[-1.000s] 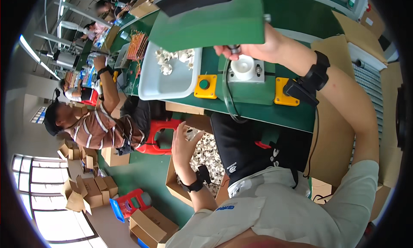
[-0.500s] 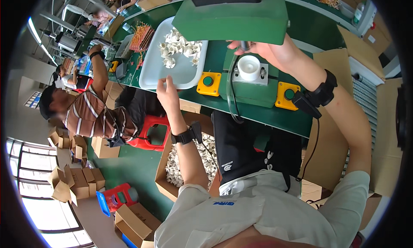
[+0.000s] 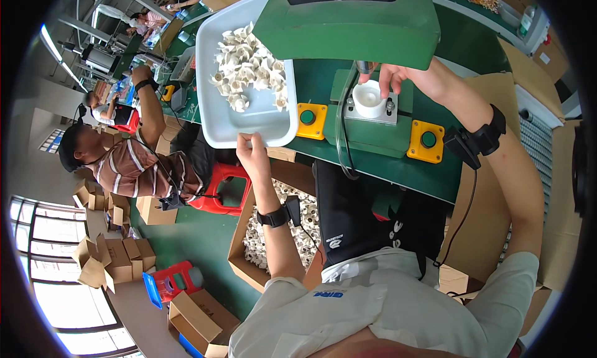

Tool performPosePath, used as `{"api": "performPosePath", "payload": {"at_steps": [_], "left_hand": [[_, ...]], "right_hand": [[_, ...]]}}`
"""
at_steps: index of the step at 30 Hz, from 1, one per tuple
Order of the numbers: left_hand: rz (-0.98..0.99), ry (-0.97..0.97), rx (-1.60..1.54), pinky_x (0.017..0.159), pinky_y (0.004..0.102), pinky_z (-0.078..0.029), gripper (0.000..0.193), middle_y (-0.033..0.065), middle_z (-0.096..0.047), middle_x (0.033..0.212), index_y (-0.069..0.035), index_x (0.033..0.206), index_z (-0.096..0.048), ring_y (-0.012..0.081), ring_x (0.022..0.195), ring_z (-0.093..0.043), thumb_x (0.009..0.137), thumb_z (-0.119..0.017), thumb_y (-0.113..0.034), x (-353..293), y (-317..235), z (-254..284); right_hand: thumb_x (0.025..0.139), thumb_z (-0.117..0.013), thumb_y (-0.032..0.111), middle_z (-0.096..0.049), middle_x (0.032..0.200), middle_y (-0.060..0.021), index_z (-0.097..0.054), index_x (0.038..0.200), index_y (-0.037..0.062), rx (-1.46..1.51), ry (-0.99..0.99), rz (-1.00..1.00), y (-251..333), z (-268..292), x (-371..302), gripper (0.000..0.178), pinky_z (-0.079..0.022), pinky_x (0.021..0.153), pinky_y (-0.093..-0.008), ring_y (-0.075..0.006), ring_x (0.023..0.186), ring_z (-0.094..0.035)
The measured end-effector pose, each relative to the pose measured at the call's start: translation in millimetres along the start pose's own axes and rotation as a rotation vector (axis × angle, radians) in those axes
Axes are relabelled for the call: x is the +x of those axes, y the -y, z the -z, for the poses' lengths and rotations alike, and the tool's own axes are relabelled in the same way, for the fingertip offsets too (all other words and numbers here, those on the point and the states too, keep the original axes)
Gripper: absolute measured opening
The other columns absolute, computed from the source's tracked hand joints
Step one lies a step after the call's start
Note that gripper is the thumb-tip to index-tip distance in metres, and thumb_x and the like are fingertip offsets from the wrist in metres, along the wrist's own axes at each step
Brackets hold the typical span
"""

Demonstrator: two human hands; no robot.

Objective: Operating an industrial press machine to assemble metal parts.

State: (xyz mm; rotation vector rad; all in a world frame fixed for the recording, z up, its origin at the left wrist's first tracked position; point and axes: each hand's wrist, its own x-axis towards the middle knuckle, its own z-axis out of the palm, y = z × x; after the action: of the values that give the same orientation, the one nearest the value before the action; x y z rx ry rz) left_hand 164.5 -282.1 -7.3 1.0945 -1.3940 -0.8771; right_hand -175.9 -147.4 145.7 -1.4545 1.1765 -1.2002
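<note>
Workshop, green-floored; one green bench (image 3: 438, 179).

Left hand (image 3: 252, 153): fingers closed, gripping the near rim of the tray (image 3: 256, 119). Right hand (image 3: 407, 78): fingers bent, tips down at the right side of the cup (image 3: 370, 100), beneath the press head (image 3: 348, 32); whether they hold anything, or touch the cup, cannot be told.

Tray: pale, rounded corners, at the left of the press; whether lifted or resting on the bench, unclear. Contents: white parts (image 3: 249, 66), heaped mostly toward the far side.

Cup: white, round, upright on a metal plate (image 3: 390, 117), itself on the green base (image 3: 367, 134).

Buttons, two, green on yellow boxes: one (image 3: 307, 117) left of the base, next to the tray; one (image 3: 428, 139) to its right.

Cable (image 3: 343, 122): black, beside clear tubing, before the base.

Carton (image 3: 244, 272), below the bench, left of the wearer's legs: many white pieces.

Second carton (image 3: 476, 218), far right: grey rods (image 3: 540, 143).

Stool (image 3: 229, 190), red, at left, with a co-worker (image 3: 134, 171) in a striped shirt.
</note>
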Motion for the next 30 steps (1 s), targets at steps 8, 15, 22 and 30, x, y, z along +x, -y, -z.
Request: {"api": "performPosePath", "payload": {"at_steps": [8,15,22,30], "left_hand": [[-0.016,0.019,0.017,0.045,0.0228,-0.032,0.019,-0.0008,-0.049,0.058,-0.002,0.079,-0.053,0.0045,0.049,-0.042,0.094,-0.057,-0.013,0.1,5.2,6.3],[0.215,0.319,0.337,0.043,0.0222,-0.03,0.025,-0.002,-0.046,0.052,0.0,0.088,-0.063,0.0051,0.043,-0.041,0.097,-0.056,-0.023,19.6,-53.2,22.4],[0.199,0.439,0.562,0.043,0.027,-0.034,0.033,0.0031,-0.051,0.057,0.005,0.101,-0.065,0.0085,0.045,-0.047,0.095,-0.061,-0.027,34.8,-58.7,43.0],[-0.458,0.454,0.904,0.073,0.0349,-0.05,0.043,0.0186,-0.064,0.096,-0.003,0.125,-0.063,0.0246,0.085,-0.063,0.087,-0.07,-0.022,71.4,-70.7,11.9]], "right_hand": [[0.102,-0.042,0.034,-0.07,0.095,-0.0085,-0.064,0.113,0.0027,-0.228,-0.044,-0.024,11.5,2.0,-3.9,0.039,-0.049,0.059,-0.0238,-0.0126,0.069,-0.064],[0.096,-0.055,0.037,-0.064,0.082,-0.0058,-0.062,0.096,0.0034,-0.546,-0.088,-0.256,41.3,4.7,-42.3,0.034,-0.045,0.057,-0.0267,-0.0138,0.062,-0.057],[0.093,-0.062,0.021,-0.057,0.075,0.0021,-0.06,0.096,0.0049,-0.997,-0.356,-0.325,136.4,4.6,-170.4,0.016,-0.039,0.052,-0.0222,-0.0045,0.067,-0.055],[0.094,-0.057,0.033,-0.062,0.087,0.001,-0.061,0.113,0.0107,-0.845,-0.564,-1.08,140.4,94.7,-281.5,0.03,-0.046,0.061,-0.0199,-0.0048,0.076,-0.057]]}}
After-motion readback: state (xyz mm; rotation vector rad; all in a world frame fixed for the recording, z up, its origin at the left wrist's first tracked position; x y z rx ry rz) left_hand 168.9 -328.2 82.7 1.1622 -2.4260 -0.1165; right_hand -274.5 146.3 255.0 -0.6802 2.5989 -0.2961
